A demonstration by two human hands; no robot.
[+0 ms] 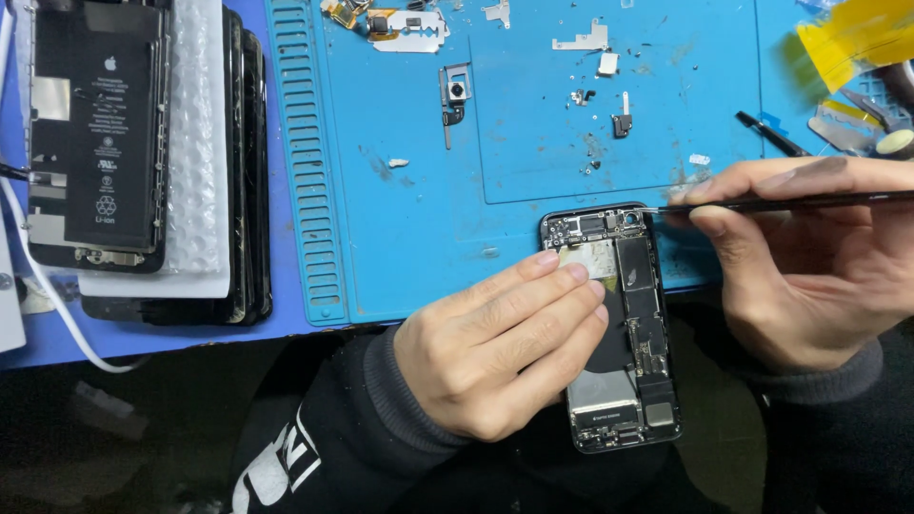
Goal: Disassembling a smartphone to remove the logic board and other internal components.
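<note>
From the head view, we saw our left hand [500, 357] laid flat with fingers together on an opened phone [624, 328], pressing on its exposed inner parts and holding it steady. The phone lay at the near edge of the blue mat [409, 190] on the table, its lower end hanging past that edge over our lap. Our right hand [809, 262] was closed in a pinch on a thin dark tool [790, 201], held nearly level, whose tip touched the phone's upper right corner beside the small camera part. Toward the far edge of the mat lay loose small metal brackets [583, 40] and a small camera module [456, 95], well apart from the phone. At the table's left edge we saw a stack of other opened phones [143, 162], the top one showing a black battery, with a white cable [48, 305] curving just beside it.
</note>
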